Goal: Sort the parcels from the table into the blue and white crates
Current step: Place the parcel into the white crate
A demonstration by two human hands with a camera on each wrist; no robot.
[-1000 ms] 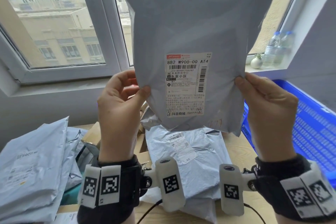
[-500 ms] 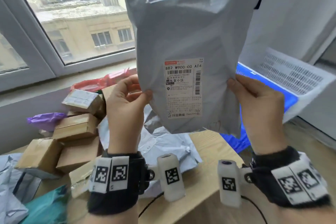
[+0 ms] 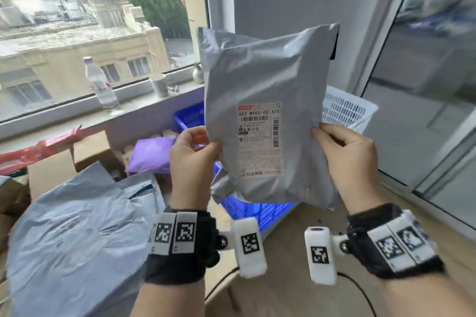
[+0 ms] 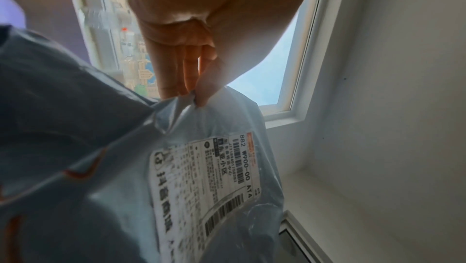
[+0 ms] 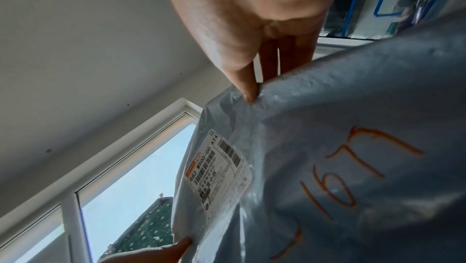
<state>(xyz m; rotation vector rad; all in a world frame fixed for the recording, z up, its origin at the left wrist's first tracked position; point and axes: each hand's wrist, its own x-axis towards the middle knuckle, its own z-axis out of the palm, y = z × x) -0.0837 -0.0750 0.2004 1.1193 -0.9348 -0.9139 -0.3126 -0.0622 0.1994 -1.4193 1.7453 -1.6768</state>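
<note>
I hold a grey plastic mailer parcel (image 3: 265, 80) upright in the air, its white shipping label (image 3: 258, 140) facing me. My left hand (image 3: 193, 154) pinches the parcel's left edge and my right hand (image 3: 345, 152) pinches its right edge. The left wrist view shows thumb and fingers (image 4: 194, 86) nipping the parcel (image 4: 221, 167); the right wrist view shows the same pinch (image 5: 248, 88) on the parcel (image 5: 327, 147), which bears orange handwriting. The blue crate (image 3: 252, 210) lies below and behind the parcel. The white crate (image 3: 342, 110) stands behind it to the right.
More grey mailers (image 3: 77, 234) lie on the wooden table (image 3: 283, 291) at my left, with cardboard boxes (image 3: 51, 170), a purple bag (image 3: 152, 154) and a red bag (image 3: 31, 152) beyond. A water bottle (image 3: 99, 85) and a cup (image 3: 158, 83) stand on the windowsill. A glass door (image 3: 432, 85) is at the right.
My view has swung to the right, carrying the parcel from over the table to above the blue crate. The white crate has come into view. Both hands keep the same pinch.
</note>
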